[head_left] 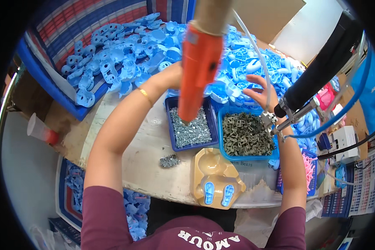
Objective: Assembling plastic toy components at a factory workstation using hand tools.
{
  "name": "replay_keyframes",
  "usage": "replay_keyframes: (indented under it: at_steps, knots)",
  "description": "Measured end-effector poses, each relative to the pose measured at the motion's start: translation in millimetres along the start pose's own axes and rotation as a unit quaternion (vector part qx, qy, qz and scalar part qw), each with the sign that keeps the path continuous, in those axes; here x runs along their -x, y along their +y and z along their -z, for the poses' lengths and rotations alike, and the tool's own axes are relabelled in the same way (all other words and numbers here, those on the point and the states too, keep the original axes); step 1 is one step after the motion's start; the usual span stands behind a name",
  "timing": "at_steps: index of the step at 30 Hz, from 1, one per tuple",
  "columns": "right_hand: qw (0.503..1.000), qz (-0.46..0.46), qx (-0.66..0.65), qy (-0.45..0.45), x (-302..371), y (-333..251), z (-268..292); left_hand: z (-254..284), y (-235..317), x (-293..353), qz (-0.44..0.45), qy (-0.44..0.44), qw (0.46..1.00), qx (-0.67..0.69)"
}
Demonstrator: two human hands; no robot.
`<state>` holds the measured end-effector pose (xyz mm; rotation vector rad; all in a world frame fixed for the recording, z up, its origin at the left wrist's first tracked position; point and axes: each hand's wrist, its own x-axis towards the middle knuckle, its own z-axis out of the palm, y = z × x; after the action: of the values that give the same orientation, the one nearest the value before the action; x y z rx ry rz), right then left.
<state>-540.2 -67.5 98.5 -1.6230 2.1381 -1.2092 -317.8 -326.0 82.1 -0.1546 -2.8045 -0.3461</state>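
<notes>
My left hand reaches forward into the heap of light blue moulded plastic parts; its fingers are hidden behind the hanging orange power screwdriver. Spread and curved, the fingers of my right hand are over the right side of the heap, next to more blue parts, with nothing seen in them. Near me on the table lies a tan moulded fixture. Two blue sole-shaped pieces sit in its front part.
A dark blue tray of small silver screws stands beside a light blue bin of metal clips. Loose screws lie left of the fixture. A black arm and hoses cross the right side. Pink sticks fill a basket at right.
</notes>
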Motion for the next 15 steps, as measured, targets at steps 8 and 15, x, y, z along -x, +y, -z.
replay_keyframes:
  at_steps: [8,15]
  knots:
    - [0.903,-0.035,-0.403,0.146,25.9,-3.4,28.4,-36.3,-49.5,-7.3,0.006,0.024,0.988,-0.154]
    - [0.948,0.05,-0.284,0.133,34.6,-130.9,14.2,30.1,-81.6,62.1,0.064,0.059,0.961,-0.261]
